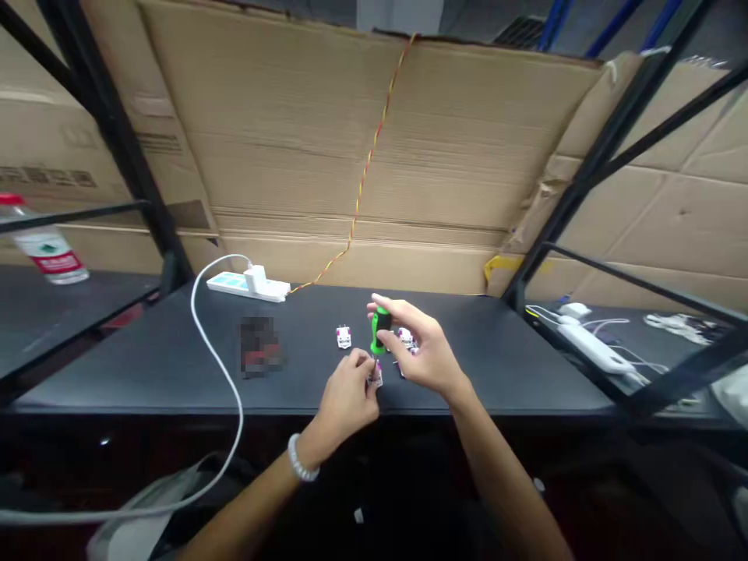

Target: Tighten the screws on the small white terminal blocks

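Near the front edge of the dark table, my left hand (351, 395) pinches a small white and purple part (377, 375), which its fingers partly cover. My right hand (421, 343) grips the green and black handle of a short screwdriver (380, 329), held upright with its tip down at that part. Behind my left hand lies a similar white and purple part (344, 336). More such parts (405, 337) sit beside the screwdriver, partly hidden by my right hand.
A white power strip (274, 291) with a plug lies at the back left, its cable (217, 354) hanging over the front edge. A blurred dark object (260, 347) sits on the left. Black frame posts (561, 210) flank the cardboard backing (327, 156).
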Action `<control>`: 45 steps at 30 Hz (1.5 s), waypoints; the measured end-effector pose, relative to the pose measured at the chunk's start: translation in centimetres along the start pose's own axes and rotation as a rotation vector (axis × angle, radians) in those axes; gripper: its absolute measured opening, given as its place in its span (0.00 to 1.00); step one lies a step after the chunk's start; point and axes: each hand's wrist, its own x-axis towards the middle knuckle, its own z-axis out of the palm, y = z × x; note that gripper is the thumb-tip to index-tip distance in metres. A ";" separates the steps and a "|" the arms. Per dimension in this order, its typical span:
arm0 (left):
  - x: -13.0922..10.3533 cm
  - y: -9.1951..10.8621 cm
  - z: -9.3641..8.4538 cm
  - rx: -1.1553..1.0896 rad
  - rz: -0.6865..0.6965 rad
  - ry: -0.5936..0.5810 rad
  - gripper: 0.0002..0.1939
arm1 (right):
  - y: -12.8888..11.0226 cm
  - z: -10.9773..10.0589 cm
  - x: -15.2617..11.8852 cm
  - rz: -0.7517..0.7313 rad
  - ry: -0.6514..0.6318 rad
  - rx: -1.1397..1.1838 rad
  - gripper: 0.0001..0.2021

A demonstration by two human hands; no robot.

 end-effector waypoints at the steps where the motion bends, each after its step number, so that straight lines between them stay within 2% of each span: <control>1: 0.0 0.0 0.0 0.002 0.000 0.005 0.09 | -0.1 0.1 0.1 -0.007 0.025 -0.038 0.23; 5: 0.0 0.1 0.0 0.029 -0.014 0.024 0.09 | -0.5 0.1 0.2 -0.035 0.120 -0.142 0.19; 10: 0.1 0.1 -0.1 0.008 -0.013 -0.001 0.09 | -0.1 0.0 -0.1 0.004 0.019 -0.001 0.23; 13: 0.1 0.1 -0.1 0.004 -0.026 0.002 0.10 | 0.2 0.1 0.0 0.024 0.100 -0.042 0.20; 16: 0.1 0.2 -0.1 -0.007 -0.035 0.012 0.10 | 0.3 0.2 0.1 0.011 0.145 -0.133 0.22; 20: 0.1 0.4 -0.3 -0.017 -0.036 0.007 0.10 | 0.6 0.3 0.0 0.038 0.023 0.114 0.23; 22: 0.1 0.5 -0.3 -0.012 -0.042 0.000 0.10 | 0.8 0.4 0.0 0.073 0.036 0.183 0.21; 24: 0.2 0.5 -0.4 -0.011 -0.042 -0.004 0.10 | 0.8 0.4 0.1 0.078 0.138 0.075 0.18; 26: 0.2 0.4 -0.3 -0.018 -0.034 -0.003 0.10 | 0.7 0.3 0.1 0.052 0.184 -0.035 0.17; 30: 0.2 0.3 -0.3 -0.043 -0.026 -0.001 0.10 | 0.6 -0.1 0.1 0.030 0.051 0.044 0.21; 32: 0.1 0.3 -0.3 -0.044 -0.030 0.005 0.10 | 0.6 -0.1 0.1 0.024 0.079 0.030 0.19; 35: 0.1 0.2 -0.2 -0.043 -0.028 0.012 0.11 | 0.5 0.0 0.3 -0.012 0.179 -0.113 0.17; 37: 0.1 0.1 -0.1 -0.048 -0.023 0.016 0.11 | 0.4 0.2 0.3 -0.019 0.148 -0.111 0.19; 40: 0.1 0.1 0.0 -0.046 -0.015 0.016 0.11 | 0.3 0.4 0.3 -0.005 0.043 0.037 0.21; 43: 0.0 0.1 -0.1 -0.045 -0.008 0.016 0.11 | 0.4 0.6 0.4 0.008 0.117 0.012 0.16; 45: 0.0 0.2 -0.1 -0.051 -0.004 0.026 0.11 | 0.3 0.6 0.4 0.001 0.160 -0.071 0.18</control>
